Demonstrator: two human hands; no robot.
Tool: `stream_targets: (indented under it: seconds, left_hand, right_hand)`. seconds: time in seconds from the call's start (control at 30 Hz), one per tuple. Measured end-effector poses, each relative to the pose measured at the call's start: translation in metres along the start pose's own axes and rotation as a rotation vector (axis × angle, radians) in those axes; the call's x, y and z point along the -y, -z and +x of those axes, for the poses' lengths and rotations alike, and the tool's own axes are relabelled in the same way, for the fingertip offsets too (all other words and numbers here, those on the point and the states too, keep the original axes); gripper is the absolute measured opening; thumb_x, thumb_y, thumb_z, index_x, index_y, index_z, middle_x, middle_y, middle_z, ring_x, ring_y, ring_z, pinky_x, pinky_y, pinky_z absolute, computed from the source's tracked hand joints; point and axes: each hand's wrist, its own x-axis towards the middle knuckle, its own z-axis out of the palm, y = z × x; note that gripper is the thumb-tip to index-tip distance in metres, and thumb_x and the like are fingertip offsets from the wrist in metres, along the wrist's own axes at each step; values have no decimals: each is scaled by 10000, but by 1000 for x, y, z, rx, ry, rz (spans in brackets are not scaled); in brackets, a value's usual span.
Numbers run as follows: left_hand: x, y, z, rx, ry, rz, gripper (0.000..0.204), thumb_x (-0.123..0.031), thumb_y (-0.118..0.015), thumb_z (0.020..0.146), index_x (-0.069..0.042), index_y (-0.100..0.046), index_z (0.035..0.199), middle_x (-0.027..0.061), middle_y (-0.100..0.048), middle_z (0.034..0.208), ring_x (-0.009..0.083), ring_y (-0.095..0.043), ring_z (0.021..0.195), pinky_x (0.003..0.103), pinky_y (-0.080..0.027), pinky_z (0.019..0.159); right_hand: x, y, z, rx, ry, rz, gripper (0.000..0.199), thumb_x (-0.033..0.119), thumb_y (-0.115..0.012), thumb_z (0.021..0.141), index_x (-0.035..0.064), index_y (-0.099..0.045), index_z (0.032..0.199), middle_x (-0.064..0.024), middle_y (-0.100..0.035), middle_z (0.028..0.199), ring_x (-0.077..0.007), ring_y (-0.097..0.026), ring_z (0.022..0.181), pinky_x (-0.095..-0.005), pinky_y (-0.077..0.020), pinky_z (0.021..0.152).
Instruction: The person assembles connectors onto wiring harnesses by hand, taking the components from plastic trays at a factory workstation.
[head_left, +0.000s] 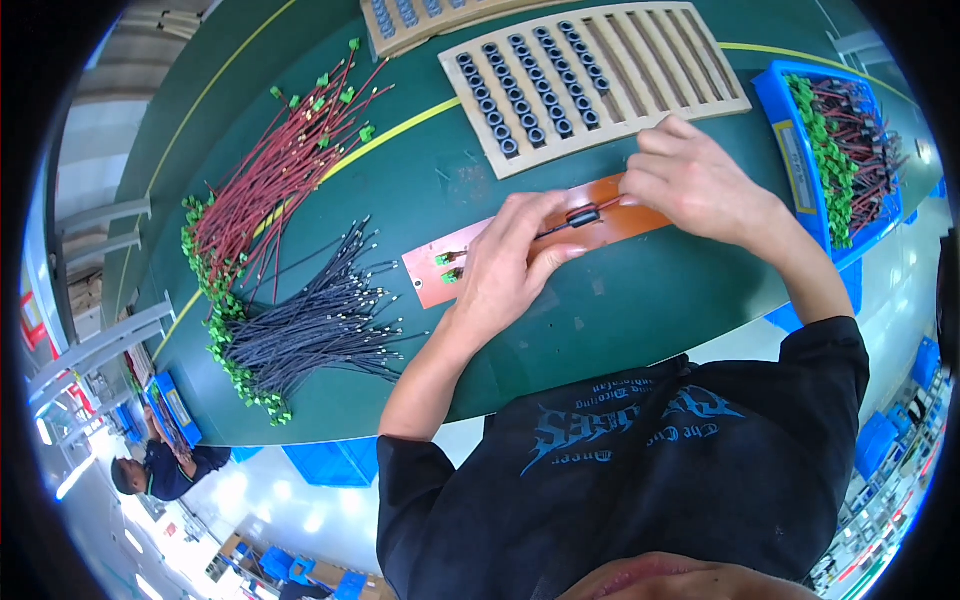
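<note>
A copper-coloured strip board point(612, 190) lies on the green table in front of me. On it, a dark ring core point(583, 215) sits around red and black wires. Two green connectors point(450, 265) at the wires' left end show beside my left hand point(500, 262). That hand lies over the wires with fingers curled round them, thumb toward the core; the grip is partly hidden beneath it. My right hand point(690, 182) pinches the red wire end just right of the core, at the board's far right part.
A slotted tray point(625, 105) partly filled with ring cores stands behind the board, another tray point(430, 22) beyond. Bundles of red wires point(265, 190) and black wires point(310, 320) lie left. At right, a blue bin point(790, 130) holds wired parts. Another person point(170, 470) is far left.
</note>
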Motion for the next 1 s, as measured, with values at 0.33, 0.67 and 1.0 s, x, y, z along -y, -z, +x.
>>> stream_targets:
  seconds: [0.33, 0.67, 1.0]
  left_hand:
    - [5, -12, 0, 11, -169, 272, 248, -62, -782, 802, 6, -701, 1027, 115, -648, 1001, 295, -605, 959, 401, -502, 840]
    - [1, -14, 12, 58, -134, 229, 239, -110, -706, 906, 36, -699, 1095, 135, -657, 1027, 295, -617, 965, 371, -501, 864]
    - [-7, 6, 10, 106, 127, -213, 336, -46, -681, 924, 17, -629, 1249, 92, -647, 985, 106, -603, 779, 270, -499, 699]
  right_hand:
    - [6, -52, -28, -140, -252, 183, 145, 192, -710, 860, 100, -599, 866, -35, -568, 825, -228, -575, 847, -358, -421, 817]
    - [5, -52, -24, -186, -145, 15, 177, 214, -729, 835, 94, -600, 852, -32, -572, 877, -216, -586, 895, -366, -439, 895]
    - [40, -42, -17, -880, -556, 363, 660, 114, -825, 797, 35, -489, 1360, -112, -555, 1285, -261, -610, 1103, -413, -505, 962]
